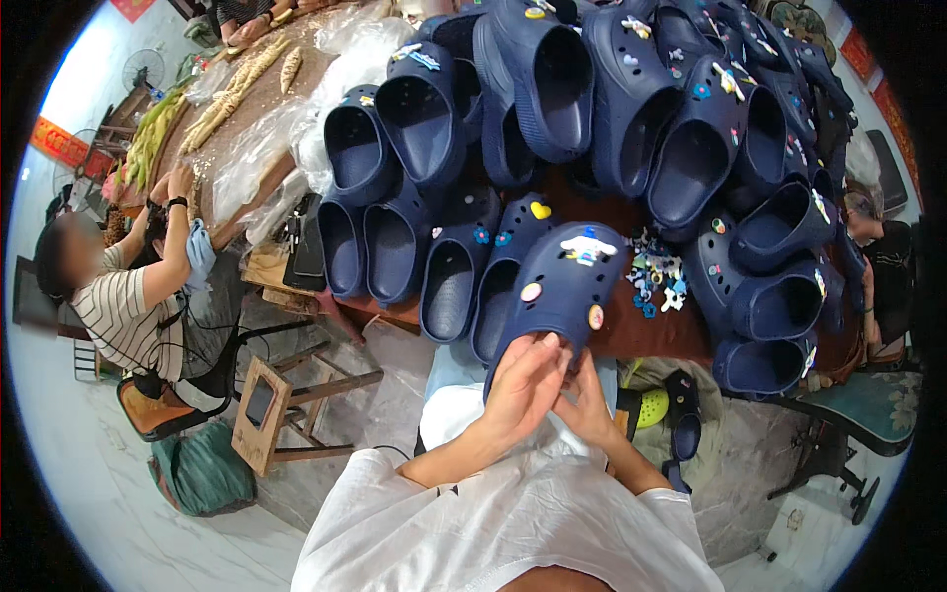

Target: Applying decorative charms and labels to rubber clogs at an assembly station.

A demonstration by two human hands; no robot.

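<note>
A navy foam clog (567,271) is held up in front of my chest, its toe pointing away from me. A white-and-blue character charm, a pink round charm and another round one sit on its upper. My left hand (528,385) grips the clog at its foot opening, fingers bent toward the inside. Close beside it, my right hand (588,400) also holds the opening's edge; some of its fingertips are hidden within the shoe. Just right of the clog, a small pile of loose white, blue and black charms (656,274) lies on the brown table (641,340).
Many navy clogs (547,84) are stacked across the table's far side and right. At the left, a wooden stool (261,414) holds a phone. A person in a striped shirt (138,296) works at a round table (296,59). A lime-green clog (651,407) lies low at right.
</note>
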